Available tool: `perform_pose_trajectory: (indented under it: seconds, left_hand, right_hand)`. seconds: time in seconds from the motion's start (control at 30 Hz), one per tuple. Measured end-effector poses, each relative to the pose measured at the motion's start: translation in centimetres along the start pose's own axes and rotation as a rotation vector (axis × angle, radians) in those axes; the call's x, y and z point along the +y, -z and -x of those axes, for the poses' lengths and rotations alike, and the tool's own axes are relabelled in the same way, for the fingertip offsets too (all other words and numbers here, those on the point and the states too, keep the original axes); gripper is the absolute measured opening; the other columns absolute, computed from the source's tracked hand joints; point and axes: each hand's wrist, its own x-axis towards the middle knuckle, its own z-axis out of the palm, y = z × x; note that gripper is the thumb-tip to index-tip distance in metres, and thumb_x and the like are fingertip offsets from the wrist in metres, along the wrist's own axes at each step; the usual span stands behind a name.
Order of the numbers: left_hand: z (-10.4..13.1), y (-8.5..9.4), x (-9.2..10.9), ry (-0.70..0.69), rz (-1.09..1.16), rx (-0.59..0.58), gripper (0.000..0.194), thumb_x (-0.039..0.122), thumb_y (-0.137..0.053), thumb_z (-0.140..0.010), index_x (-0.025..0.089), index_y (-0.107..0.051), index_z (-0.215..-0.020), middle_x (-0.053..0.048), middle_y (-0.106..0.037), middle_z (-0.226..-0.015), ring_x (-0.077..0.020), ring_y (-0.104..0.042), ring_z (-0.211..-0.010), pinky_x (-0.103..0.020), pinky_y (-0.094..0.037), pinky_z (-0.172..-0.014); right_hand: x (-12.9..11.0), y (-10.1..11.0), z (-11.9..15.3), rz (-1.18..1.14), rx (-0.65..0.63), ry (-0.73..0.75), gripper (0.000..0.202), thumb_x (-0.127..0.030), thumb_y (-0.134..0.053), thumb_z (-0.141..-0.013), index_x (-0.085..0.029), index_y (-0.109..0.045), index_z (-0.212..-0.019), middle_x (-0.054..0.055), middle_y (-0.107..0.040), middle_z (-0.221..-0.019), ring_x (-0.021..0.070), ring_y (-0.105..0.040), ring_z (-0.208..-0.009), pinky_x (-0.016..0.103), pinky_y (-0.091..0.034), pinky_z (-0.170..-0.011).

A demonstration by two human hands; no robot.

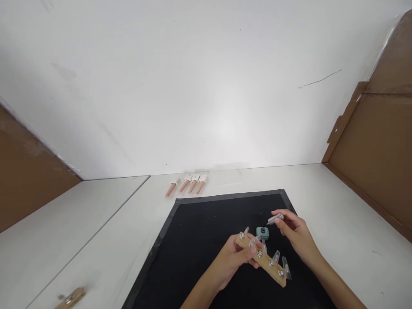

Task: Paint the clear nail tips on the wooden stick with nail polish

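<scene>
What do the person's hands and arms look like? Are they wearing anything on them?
The left hand and right hand have no gloves on, and I can't see any rings. The left forearm and right forearm are slim, with no sleeve, watch or bracelet in sight. Tiny markings on the fingernails are too small to make out.

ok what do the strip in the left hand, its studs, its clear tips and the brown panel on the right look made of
Strip: probably wood, plain matte, from its pale tan colour. Studs: likely metal, polished, given their silvery highlights. Clear tips: seemingly glossy plastic, being thin and see-through. Brown panel: looks like matte cardboard, judging by its notched edge.
</scene>
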Motion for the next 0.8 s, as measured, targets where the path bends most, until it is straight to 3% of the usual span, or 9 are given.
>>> perform_pose_trajectory:
  seconds: [0.23,0.8]
  left_hand:
    - [0.11,-0.22,0.35,0.007,-0.011,0.007,0.040,0.045,-0.083,-0.049,0.011,-0.070,-0.066,-0.005,-0.067,-0.067,-0.0113,-0.058,-0.057,-0.022,-0.044,-0.054]
    - [-0.02,-0.06,0.09,0.002,-0.033,-0.006,0.041,0.047,-0.082,-0.051,0.011,-0.070,-0.068,-0.006,-0.066,-0.069,-0.0128,-0.057,-0.060,-0.024,-0.044,-0.055]
  right_hand:
    - [0.41,0.07,0.00,0.012,-0.006,-0.005,0.029,-0.046,-0.064,-0.076,-0.020,-0.069,-0.087,0.006,-0.072,-0.074,0.0164,-0.058,-0.058,0.025,-0.046,-0.048]
    - [0.43,-0.01,-0.01,0.024,-0.023,-0.016,0.033,-0.049,-0.064,-0.075,-0.018,-0.070,-0.086,0.005,-0.070,-0.072,0.0167,-0.058,-0.058,0.025,-0.046,-0.048]
